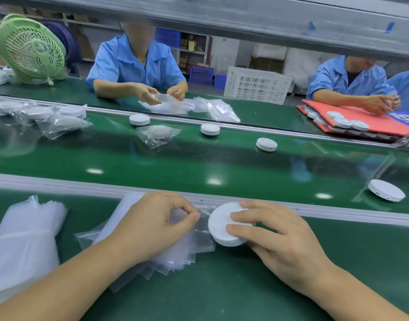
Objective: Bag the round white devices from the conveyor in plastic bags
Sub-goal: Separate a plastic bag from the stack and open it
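Alongside rail (pixel 337 213), hands (pixel 150 228) (pixel 279 237) pinch bag (pixel 200 232), grip device (pixel 218 224)

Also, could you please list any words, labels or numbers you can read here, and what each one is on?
None can be read.
The held white device shows no legible marking.
The boxes on the back shelves are too blurred to read.

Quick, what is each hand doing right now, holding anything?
Left hand: closed, pinching the edge of a plastic bag.
Right hand: closed around a round white device.
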`<state>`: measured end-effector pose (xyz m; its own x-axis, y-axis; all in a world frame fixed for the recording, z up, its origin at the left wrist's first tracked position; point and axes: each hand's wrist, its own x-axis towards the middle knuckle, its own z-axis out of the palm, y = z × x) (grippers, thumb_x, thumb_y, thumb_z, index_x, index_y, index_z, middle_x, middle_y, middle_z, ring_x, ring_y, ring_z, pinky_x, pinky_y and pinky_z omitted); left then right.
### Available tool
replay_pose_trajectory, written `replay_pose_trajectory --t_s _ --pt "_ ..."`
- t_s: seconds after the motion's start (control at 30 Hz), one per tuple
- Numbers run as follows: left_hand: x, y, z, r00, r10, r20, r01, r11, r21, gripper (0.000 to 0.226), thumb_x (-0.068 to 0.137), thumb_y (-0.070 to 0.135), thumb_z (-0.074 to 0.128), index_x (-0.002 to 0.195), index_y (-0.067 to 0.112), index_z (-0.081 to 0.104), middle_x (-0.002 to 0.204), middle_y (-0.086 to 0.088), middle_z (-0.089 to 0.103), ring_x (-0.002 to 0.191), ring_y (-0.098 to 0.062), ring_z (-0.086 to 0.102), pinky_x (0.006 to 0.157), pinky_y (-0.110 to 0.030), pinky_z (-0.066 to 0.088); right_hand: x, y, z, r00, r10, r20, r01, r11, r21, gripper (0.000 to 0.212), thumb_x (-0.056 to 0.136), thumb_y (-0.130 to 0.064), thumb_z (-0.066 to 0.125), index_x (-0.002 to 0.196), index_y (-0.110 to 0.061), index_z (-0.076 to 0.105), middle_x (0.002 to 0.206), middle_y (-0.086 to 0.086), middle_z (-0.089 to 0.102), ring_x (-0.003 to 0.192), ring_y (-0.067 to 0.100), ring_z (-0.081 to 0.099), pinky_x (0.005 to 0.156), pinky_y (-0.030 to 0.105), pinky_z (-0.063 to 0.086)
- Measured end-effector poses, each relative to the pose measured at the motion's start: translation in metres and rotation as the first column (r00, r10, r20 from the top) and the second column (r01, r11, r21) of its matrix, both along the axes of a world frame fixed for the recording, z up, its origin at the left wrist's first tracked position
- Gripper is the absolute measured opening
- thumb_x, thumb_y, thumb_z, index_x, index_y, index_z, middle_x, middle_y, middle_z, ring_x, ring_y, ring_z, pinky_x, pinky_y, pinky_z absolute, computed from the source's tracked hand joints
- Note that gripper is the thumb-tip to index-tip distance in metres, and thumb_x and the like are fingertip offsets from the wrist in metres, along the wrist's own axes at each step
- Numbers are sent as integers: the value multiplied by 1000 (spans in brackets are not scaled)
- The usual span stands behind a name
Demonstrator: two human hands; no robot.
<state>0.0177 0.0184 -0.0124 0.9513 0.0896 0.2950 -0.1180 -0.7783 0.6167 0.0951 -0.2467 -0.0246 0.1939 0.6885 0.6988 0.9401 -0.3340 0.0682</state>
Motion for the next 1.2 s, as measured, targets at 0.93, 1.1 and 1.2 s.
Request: replay_pose_trajectory --t_s 0.93,1.1,1.2 --pt "10 -2 15 994 18 110 58 763 -644 45 79 61 65 120 43 60 115 27 66 112 7 59 83 -7 46 36 97 37 773 116 -624 52 968 245 22 79 -48 78 100 -40 76 87 -23 70 83 7 63 77 15 46" --pt "4 23 11 998 2 64 -13 983 183 49 80 81 46 123 56 49 121 41 48 122 11 37 105 -26 37 143 135 48 768 -79 -636 322 905 277 15 83 -32 84 81 -42 73 76 -32 66 75 -9 61 68 4 41" --pt "5 14 1 984 -175 -32 175 927 333 44 79 82 42 111 57 59 108 39 59 107 10 48 98 -30 45 207 156 53 726 -255 -639 513 820 254 15 91 -19 75 84 -31 72 78 -22 64 74 3 60 63 6 39"
